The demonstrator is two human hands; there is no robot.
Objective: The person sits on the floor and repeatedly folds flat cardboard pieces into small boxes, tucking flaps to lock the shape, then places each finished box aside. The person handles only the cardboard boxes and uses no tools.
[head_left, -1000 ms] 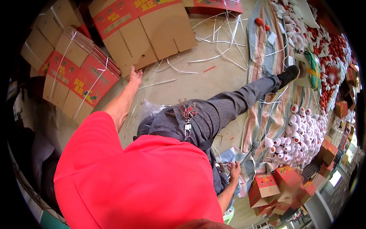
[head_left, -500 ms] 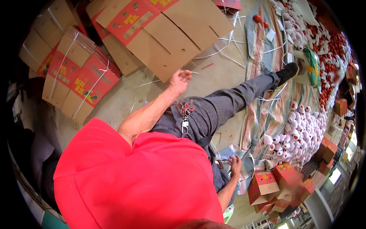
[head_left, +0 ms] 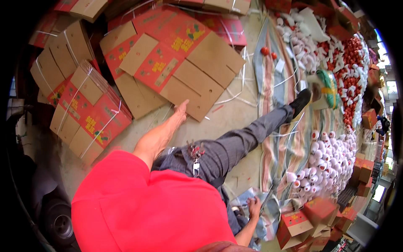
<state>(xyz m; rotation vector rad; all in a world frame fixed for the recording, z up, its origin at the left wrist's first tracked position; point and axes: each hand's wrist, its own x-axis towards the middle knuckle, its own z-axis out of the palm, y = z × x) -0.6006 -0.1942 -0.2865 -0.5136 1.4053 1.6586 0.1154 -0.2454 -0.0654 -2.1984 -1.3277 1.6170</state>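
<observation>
My left hand (head_left: 181, 111) reaches out to the near edge of a large flattened cardboard box (head_left: 194, 86), brown with red printed panels. Its fingers are closed at that edge; the underside of the grip is hidden. Lower right, beside my leg, is my right hand (head_left: 254, 207), its fingers loosely bent and apart. A thin dark rod (head_left: 267, 198) lies close to it, and no hold on the rod can be made out. Under the large box is another flattened box (head_left: 136, 94).
Tied bundles of flattened boxes (head_left: 90, 111) stand left. My leg (head_left: 239, 132) stretches over a striped sheet (head_left: 268, 80). Net-wrapped fruits (head_left: 327, 164) and loose red fruits (head_left: 352, 63) are heaped right. Formed boxes (head_left: 295, 229) stand lower right; a wheel (head_left: 61, 224) is lower left.
My left hand was over the floor beside the large box, fingers loosely curled; now it is at the box's edge. The view has shifted, and everything appears lower in the picture.
</observation>
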